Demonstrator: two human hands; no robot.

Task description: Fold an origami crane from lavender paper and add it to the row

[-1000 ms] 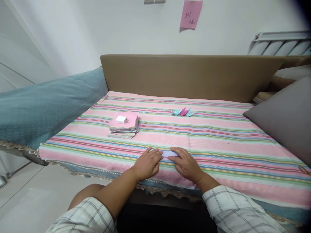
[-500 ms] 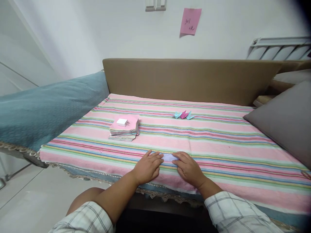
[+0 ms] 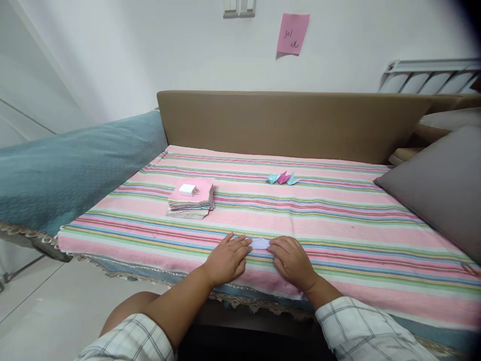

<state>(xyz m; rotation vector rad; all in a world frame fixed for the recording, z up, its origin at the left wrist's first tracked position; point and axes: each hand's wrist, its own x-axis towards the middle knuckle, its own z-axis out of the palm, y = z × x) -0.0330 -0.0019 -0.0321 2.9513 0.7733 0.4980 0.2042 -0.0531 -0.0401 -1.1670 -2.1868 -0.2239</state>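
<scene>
1. The folded lilac paper (image 3: 259, 243) lies flat on the striped cloth (image 3: 334, 228), directly between your hands, its long axis running left to right, roughly from one hand to the other.
2. Your left hand (image 3: 227, 259) is open, palm down, fingers extended over the paper's left end; its grip isn't closed around anything you can see.
3. Your right hand (image 3: 293, 263) is half curled, fingertips at the paper's right end; you can't tell from here whether that grip pinches the paper or only touches it.
4. Neither hand is clearly nearer: each meets its own end, leaving the middle showing.
5. Beyond your left hand sits a paper stack (image 3: 191, 206) with a white adapter (image 3: 187, 190) on top; small folded paper figures (image 3: 283, 178) lie farther back.
</scene>
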